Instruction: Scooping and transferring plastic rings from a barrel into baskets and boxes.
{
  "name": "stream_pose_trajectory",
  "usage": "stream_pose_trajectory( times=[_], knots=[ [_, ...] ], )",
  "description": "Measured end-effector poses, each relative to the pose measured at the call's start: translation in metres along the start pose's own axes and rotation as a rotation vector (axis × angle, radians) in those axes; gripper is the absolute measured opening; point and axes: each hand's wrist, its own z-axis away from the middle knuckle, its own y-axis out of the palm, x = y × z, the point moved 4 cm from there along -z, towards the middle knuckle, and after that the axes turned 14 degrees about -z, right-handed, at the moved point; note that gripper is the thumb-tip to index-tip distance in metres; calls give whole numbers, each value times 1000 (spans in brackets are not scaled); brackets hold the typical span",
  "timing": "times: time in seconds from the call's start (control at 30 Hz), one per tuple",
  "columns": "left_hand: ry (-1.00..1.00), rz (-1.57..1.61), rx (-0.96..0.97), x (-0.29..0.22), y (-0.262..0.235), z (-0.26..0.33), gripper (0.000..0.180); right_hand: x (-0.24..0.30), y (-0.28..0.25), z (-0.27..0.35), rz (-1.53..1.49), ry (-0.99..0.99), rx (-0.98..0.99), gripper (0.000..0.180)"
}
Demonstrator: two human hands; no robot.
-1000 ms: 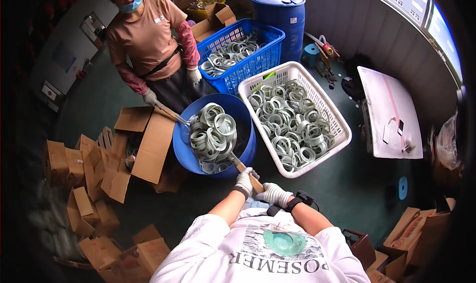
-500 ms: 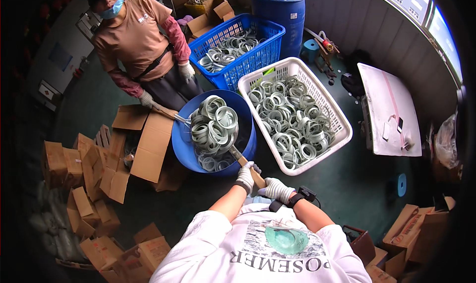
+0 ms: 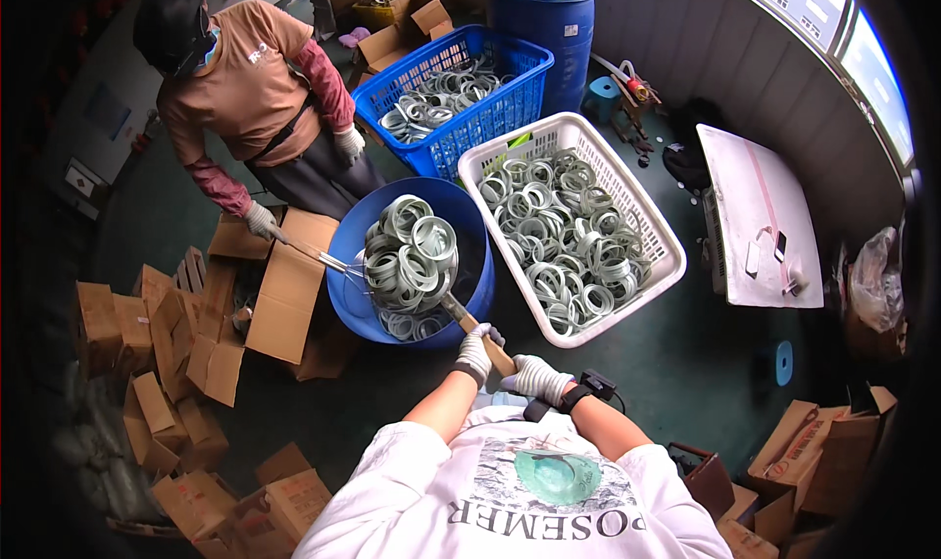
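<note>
Both your gloved hands are wrapped tight around the wooden handle [image 3: 482,340] of a long wire skimmer scoop: your left hand [image 3: 477,353] grips it higher up, your right hand [image 3: 536,377] sits just behind it near the handle's end, fingers fully curled on both. The scoop's basket [image 3: 412,258] is heaped with pale grey-green plastic rings [image 3: 407,250] and hangs over the round blue plastic tub [image 3: 377,265], with more rings lying low in the tub beneath it. Across from you, a co-worker in an orange shirt holds a second metal-handled tool [image 3: 309,253] in one gloved hand [image 3: 261,220], its end reaching into the same tub from the far side.

Judging by the load, keep the basket level so the top rings do not slide off the heap, and hold your left hand as the pivot while your right hand steers. The white plastic lattice basket [image 3: 676,265], already well filled with the same rings, sits touching the tub on your right; the blue plastic lattice crate [image 3: 490,118] beyond it also holds rings. Watch the co-worker's tool when you move the scoop, since the two meet close together inside the tub. Flattened brown cardboard boxes [image 3: 284,294] lie on the floor just beside the tub on your left.
</note>
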Motion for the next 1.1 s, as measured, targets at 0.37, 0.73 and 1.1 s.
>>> stream_pose_trajectory(
  times=[0.37,0.73,1.1],
  knots=[
    [-38,65,-38,6,-8,-2,15,-5,4,-3,0,-26,7,49],
    [-37,46,-39,3,-10,8,16,-5,9,-1,-6,-12,30,52],
    [-61,-65,-65,17,-11,8,17,-22,13,11,-135,39,4,48]
  ],
)
